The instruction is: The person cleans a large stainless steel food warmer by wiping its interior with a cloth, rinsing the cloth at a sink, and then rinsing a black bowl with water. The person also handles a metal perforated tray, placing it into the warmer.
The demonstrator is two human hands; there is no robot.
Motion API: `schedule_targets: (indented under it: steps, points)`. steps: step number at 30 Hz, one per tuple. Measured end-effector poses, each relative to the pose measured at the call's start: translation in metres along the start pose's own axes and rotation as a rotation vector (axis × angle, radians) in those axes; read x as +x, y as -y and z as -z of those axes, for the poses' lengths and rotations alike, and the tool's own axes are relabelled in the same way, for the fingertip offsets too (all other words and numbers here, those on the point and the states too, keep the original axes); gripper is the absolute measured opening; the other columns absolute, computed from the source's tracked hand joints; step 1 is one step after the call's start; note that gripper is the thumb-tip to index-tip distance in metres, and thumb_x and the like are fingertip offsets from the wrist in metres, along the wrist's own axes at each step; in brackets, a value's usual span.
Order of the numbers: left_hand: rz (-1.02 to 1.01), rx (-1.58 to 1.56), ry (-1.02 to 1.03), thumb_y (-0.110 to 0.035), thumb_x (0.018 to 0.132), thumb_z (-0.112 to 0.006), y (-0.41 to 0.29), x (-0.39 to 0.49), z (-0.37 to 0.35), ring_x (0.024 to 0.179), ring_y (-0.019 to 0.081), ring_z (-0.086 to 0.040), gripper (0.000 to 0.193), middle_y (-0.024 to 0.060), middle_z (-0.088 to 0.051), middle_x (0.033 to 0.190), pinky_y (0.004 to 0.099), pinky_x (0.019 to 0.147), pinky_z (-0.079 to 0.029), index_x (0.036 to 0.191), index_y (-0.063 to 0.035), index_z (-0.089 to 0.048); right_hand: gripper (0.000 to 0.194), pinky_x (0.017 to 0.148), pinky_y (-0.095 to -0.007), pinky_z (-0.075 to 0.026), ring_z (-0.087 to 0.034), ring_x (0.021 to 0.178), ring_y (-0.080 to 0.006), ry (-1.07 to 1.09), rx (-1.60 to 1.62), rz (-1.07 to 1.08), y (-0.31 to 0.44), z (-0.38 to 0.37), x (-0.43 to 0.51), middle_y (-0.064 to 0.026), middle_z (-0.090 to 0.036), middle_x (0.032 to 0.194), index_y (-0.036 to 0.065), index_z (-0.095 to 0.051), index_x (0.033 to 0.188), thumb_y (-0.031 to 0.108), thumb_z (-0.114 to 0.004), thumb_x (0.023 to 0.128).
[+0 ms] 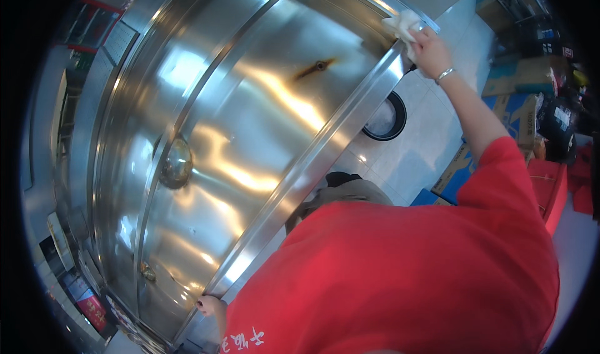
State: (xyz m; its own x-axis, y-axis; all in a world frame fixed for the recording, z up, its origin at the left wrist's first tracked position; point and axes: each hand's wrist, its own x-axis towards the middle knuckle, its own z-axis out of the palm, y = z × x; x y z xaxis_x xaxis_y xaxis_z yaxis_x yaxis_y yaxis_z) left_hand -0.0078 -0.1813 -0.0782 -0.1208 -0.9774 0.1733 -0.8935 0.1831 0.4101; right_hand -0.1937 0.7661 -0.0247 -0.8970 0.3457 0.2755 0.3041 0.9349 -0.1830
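Observation:
A crumpled white cloth [402, 25] is pinched in my right hand [429, 54], which wears a bracelet at the wrist. The cloth lies against the far right corner of a large stainless-steel basin [262, 100], where its front rim [323, 147] meets the end rim. At the opposite end of the front rim, my left hand [209, 304] curls its fingers over the steel edge. Brown staining surrounds a small round hole [320, 66] in the basin. A narrow steel bar [185, 115] runs lengthwise across it, partly hiding a round metal dome [176, 163].
Below the front rim, a dark round bucket [398, 115] holding pale liquid stands on the tiled floor [393, 161]. Blue cardboard boxes [454, 173] and dark plastic-wrapped goods [555, 119] are stacked at right. A red box [546, 185] sits behind my right arm.

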Motion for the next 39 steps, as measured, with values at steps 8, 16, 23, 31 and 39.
schedule_targets:
  steps: [8,16,23,31,39]
  points:
    - [-0.021,-0.03,0.045,-0.041,0.089,-0.057,0.02,0.036,-0.018,0.139,0.0362,-0.023,0.051,0.0112,-0.046,0.142,0.0471,0.112,-0.028,0.126,-0.0068,-0.057,0.031,0.079,-0.0395,-0.053,-0.061,0.092,-0.0276,0.084,0.386,0.079,0.195,0.004,-0.141,-0.0072,-0.057,0.103,0.021,-0.07,0.109,0.015,-0.059,0.081]
    - [0.118,-0.45,0.129,-0.031,0.094,-0.055,0.029,-0.039,0.012,0.128,0.0356,-0.04,0.052,0.0149,-0.045,0.142,0.044,0.098,-0.044,0.139,-0.0087,-0.043,0.033,0.074,-0.04,-0.052,-0.06,0.092,-0.026,0.016,0.567,0.086,0.247,0.018,-0.184,-0.0063,-0.056,0.097,0.021,-0.068,0.111,0.016,-0.067,0.078]
    - [0.126,-0.081,1.168,-0.021,0.096,-0.057,0.075,-0.194,0.051,0.107,0.027,-0.058,0.047,0.0146,-0.058,0.122,0.0369,0.089,-0.051,0.139,-0.0061,-0.043,0.04,0.089,-0.0378,-0.047,-0.06,0.1,-0.0287,-0.269,0.685,0.039,0.164,0.046,-0.235,-0.0088,-0.062,0.109,0.012,-0.062,0.114,0.021,-0.073,0.077]
    - [-0.846,0.401,1.407,-0.007,0.093,-0.061,0.031,-0.377,0.016,0.097,0.019,-0.066,0.039,0.0125,-0.071,0.104,0.0316,0.081,-0.052,0.131,-0.0024,-0.052,0.066,0.089,-0.0372,-0.051,-0.067,0.098,-0.0299,0.576,0.632,-0.682,-0.06,-0.317,-0.343,-0.0129,-0.069,0.106,0.018,-0.04,0.145,0.021,-0.069,0.086]
    - [-0.916,0.564,1.468,-0.004,0.094,-0.058,0.008,-0.491,-0.036,0.102,0.0203,-0.067,0.035,0.0126,-0.067,0.116,0.032,0.082,-0.056,0.128,-0.002,-0.053,0.032,0.087,-0.041,-0.049,-0.065,0.101,-0.0345,0.735,0.702,-0.77,-0.085,-0.568,-0.3,-0.0189,-0.067,0.107,0.012,-0.06,0.112,0.034,-0.066,0.089]
